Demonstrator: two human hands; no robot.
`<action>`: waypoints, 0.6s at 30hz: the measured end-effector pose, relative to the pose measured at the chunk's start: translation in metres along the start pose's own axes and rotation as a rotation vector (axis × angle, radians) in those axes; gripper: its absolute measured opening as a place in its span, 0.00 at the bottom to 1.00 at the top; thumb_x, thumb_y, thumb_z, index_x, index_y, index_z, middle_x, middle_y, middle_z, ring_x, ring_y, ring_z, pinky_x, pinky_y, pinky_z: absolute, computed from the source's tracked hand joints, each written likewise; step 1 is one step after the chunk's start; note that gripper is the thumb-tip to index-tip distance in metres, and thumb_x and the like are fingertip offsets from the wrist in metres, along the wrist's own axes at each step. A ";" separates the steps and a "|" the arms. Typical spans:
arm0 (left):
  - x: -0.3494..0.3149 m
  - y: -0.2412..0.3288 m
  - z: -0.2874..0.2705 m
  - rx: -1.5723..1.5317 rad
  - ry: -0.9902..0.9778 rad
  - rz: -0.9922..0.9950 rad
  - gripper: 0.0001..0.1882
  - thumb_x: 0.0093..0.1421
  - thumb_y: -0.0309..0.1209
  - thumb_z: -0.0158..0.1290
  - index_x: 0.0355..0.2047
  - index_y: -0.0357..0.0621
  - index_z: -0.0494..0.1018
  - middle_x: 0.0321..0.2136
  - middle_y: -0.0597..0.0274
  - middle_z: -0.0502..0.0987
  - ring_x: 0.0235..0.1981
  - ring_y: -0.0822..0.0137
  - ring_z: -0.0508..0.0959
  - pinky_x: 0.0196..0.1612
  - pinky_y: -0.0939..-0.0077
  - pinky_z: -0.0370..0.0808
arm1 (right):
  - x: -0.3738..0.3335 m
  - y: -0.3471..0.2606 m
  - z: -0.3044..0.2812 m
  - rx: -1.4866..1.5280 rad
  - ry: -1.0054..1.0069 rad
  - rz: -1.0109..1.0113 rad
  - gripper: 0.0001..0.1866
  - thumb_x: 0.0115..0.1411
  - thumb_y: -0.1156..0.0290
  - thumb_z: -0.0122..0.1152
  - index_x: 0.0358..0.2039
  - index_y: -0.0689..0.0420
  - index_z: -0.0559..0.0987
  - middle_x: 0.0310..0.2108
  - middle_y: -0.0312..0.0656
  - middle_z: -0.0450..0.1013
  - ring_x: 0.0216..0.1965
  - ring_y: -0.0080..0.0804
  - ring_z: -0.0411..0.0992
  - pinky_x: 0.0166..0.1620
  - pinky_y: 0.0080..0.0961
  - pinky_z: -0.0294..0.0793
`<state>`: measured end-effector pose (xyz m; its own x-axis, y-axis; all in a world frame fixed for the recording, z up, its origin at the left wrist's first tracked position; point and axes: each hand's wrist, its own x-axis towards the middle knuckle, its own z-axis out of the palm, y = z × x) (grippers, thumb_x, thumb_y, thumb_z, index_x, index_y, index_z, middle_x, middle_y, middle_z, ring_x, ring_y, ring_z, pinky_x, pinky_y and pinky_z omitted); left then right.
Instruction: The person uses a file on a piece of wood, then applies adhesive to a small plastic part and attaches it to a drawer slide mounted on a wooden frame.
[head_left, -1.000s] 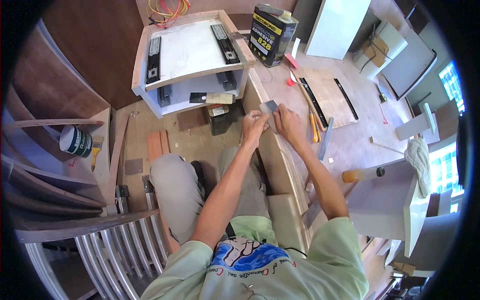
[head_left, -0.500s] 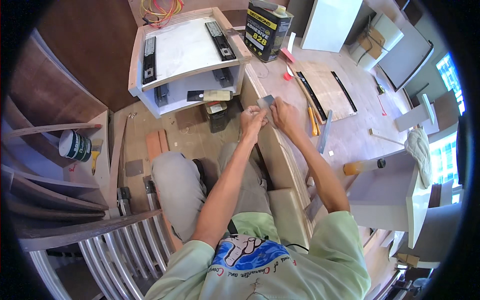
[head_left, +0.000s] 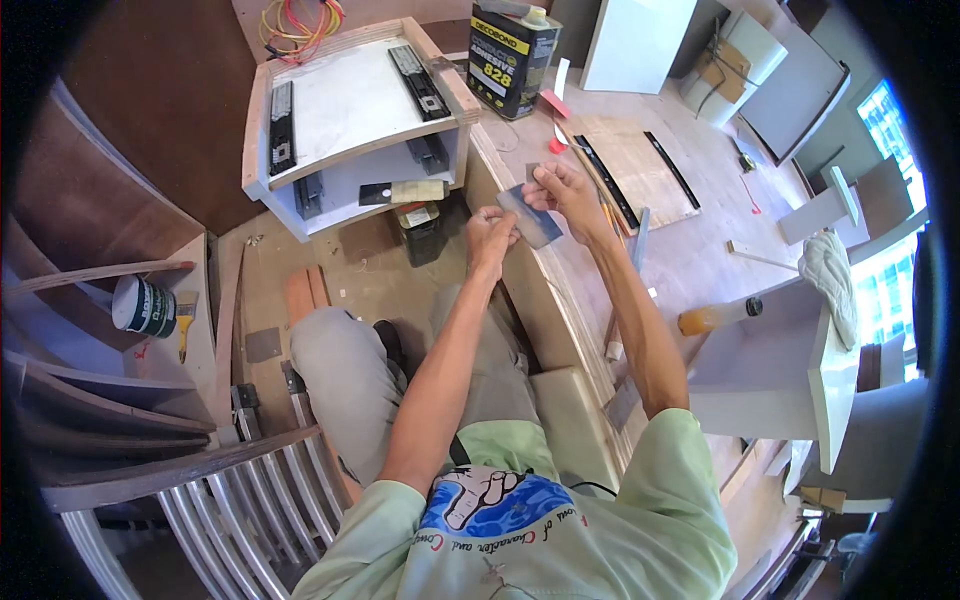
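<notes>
A thin, flat, grey-blue rectangular piece [head_left: 536, 226] slants between my hands, above the edge of the wooden panel. My left hand [head_left: 490, 240] pinches its left end between thumb and fingers. Beside its upper right side, my right hand [head_left: 568, 200] is closed, with thumb and forefinger pinched on a small grey-brown flat piece [head_left: 532, 176]. Whether the right hand's lower fingers touch the grey-blue piece I cannot tell. Left of my hands, a scraper with a pale handle [head_left: 418, 191] lies across a dark tin [head_left: 426, 240].
A white cabinet box [head_left: 350, 110] with drawer slides stands ahead. On the right-hand work surface are an adhesive can [head_left: 512, 60], a plywood panel [head_left: 640, 165] with black rails and a bottle of amber liquid [head_left: 715, 317]. A paint tub [head_left: 142, 305] and brush [head_left: 184, 325] sit left.
My hands have drawn slightly apart, the right one rising. More of the grey-blue piece now shows between them, and the small flat piece has come into sight at my right fingertips.
</notes>
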<state>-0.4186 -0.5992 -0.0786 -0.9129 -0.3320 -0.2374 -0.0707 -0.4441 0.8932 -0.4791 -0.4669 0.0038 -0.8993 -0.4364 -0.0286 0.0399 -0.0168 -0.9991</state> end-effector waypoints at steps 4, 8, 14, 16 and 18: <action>-0.002 0.000 0.002 -0.033 -0.027 0.017 0.11 0.53 0.27 0.60 0.33 0.38 0.69 0.21 0.63 0.74 0.20 0.75 0.74 0.22 0.84 0.70 | -0.011 0.001 -0.004 0.064 -0.015 0.029 0.10 0.66 0.60 0.56 0.38 0.53 0.76 0.32 0.37 0.79 0.30 0.19 0.76 0.35 0.16 0.75; -0.001 0.003 0.002 -0.003 -0.033 -0.005 0.11 0.53 0.27 0.60 0.33 0.38 0.69 0.21 0.64 0.74 0.20 0.75 0.74 0.23 0.85 0.70 | -0.016 0.004 -0.007 0.113 -0.019 0.049 0.10 0.66 0.60 0.57 0.38 0.54 0.76 0.32 0.38 0.79 0.30 0.20 0.77 0.35 0.17 0.76; -0.002 0.004 -0.004 -0.014 -0.089 0.027 0.14 0.55 0.30 0.62 0.36 0.38 0.69 0.22 0.64 0.74 0.21 0.75 0.74 0.23 0.85 0.69 | -0.027 0.001 -0.006 -0.073 0.081 -0.064 0.11 0.65 0.62 0.59 0.40 0.56 0.77 0.30 0.39 0.79 0.28 0.21 0.76 0.33 0.15 0.75; -0.005 0.007 -0.004 0.006 -0.107 0.037 0.16 0.56 0.33 0.63 0.36 0.38 0.69 0.23 0.64 0.74 0.21 0.75 0.74 0.23 0.85 0.69 | -0.029 0.002 -0.007 -0.068 0.112 -0.074 0.10 0.66 0.63 0.57 0.41 0.57 0.75 0.31 0.41 0.79 0.28 0.22 0.77 0.33 0.16 0.76; -0.008 0.009 -0.002 0.056 -0.099 0.034 0.17 0.56 0.35 0.63 0.36 0.38 0.69 0.24 0.65 0.75 0.21 0.75 0.74 0.24 0.85 0.69 | -0.028 0.003 -0.007 -0.009 0.125 -0.067 0.10 0.66 0.65 0.56 0.41 0.57 0.73 0.32 0.43 0.79 0.29 0.24 0.77 0.33 0.18 0.77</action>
<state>-0.4116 -0.6025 -0.0691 -0.9504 -0.2608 -0.1696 -0.0583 -0.3862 0.9206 -0.4567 -0.4482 0.0010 -0.9471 -0.3189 0.0350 -0.0256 -0.0336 -0.9991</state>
